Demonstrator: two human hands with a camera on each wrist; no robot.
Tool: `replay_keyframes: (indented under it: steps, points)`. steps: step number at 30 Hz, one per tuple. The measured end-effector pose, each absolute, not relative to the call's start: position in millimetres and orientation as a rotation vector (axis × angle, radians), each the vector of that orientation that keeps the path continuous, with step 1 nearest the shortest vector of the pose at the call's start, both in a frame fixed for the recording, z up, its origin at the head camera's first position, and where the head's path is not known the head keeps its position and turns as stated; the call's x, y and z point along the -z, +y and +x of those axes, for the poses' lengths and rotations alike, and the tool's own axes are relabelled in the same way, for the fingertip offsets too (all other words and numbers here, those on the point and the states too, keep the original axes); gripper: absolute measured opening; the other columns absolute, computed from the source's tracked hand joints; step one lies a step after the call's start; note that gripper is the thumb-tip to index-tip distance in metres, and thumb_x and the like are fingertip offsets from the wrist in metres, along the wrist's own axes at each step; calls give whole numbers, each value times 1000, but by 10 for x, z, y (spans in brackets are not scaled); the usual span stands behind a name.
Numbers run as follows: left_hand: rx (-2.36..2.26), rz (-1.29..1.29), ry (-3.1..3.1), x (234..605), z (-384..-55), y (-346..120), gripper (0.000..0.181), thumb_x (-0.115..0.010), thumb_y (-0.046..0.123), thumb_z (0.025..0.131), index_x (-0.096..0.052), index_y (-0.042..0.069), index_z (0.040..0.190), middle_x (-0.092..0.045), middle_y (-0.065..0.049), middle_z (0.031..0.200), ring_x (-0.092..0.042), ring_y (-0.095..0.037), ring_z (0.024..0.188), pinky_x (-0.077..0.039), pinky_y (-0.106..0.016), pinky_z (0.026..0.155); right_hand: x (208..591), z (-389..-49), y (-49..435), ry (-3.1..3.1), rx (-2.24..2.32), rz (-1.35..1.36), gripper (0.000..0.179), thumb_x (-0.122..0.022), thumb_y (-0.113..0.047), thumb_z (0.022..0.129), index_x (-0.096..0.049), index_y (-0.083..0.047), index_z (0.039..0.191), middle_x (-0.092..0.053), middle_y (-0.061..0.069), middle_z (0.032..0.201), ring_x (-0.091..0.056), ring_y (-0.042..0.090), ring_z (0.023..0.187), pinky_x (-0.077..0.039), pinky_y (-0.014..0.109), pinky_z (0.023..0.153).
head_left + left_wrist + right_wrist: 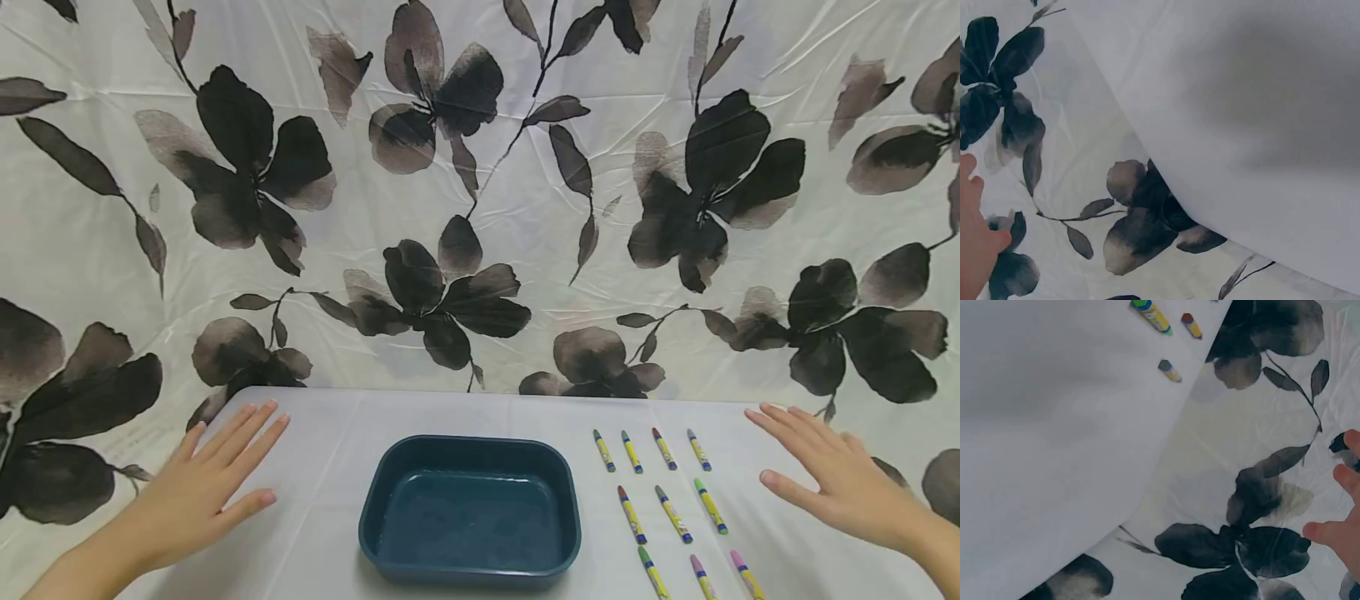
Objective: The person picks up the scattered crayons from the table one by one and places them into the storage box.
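1. Left hand [213, 483]: your fingers are straight and spread wide, the thumb pointing toward the tray [469, 533]. The hand lies at the table's left side, well apart from the tray; whether it touches the table [318, 483] cannot be told.
2. Right hand [840, 483]: you hold this one wide too, fingers extended and thumb apart. It is nearest the crayons [673, 514], just to their right and clear of them.
3. Crayons: ten lie on the white table between the tray and your right hand, in rows of four, three and three, from far to near. All wear yellow wrappers; a bright green crayon [710, 506] ends the middle row on the right, and a pink-violet crayon [747, 575] the near row.
4. Tray: dark blue, rounded at the corners, it stands between your hands with its open side up.
5. Background: a white cloth [585, 325] printed with dark flowers spreads beyond the table.
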State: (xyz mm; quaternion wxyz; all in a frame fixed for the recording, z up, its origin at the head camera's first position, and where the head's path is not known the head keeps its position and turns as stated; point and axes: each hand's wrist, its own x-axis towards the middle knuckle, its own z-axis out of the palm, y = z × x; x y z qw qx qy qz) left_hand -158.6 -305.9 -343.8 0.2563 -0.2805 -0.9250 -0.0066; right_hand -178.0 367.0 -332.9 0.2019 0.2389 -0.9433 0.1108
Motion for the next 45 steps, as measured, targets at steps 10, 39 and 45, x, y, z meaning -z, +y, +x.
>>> replay_keyframes:
  steps: [10, 39, 45]
  points:
    - [881, -505, -2604, 3409, -1536, -2632, 47, -68, 22, 86, -52, 14, 130, -53, -4, 126, -50, 1, 105, -45, -19, 81, 3211, -1945, 3840, -2847, -785, 478, 42, -61, -19, 91, -49, -8, 130, -49, -28, 113, -44, -16, 95, -47, 26, 67]
    - [2393, -85, -2667, 3782, -1820, -2219, 57, -62, 23, 90, -37, -2, 136, -55, -7, 107, -57, -16, 96, -49, -31, 80, 3542, -2496, 3759, -3014, -1646, 142, 64, -58, -26, 92, -28, 10, 136, -50, 27, 123, -55, 30, 103, -49, 44, 82]
    - [2376, -37, -2672, 3818, -1841, -2168, 60, -64, 20, 88, -35, 0, 136, -54, -8, 103, -55, -15, 85, -48, -25, 71, 3655, -2574, 3776, -3039, -1629, 21, 70, -58, -33, 92, -26, 11, 137, -47, 30, 125, -55, 32, 105, -49, 45, 82]
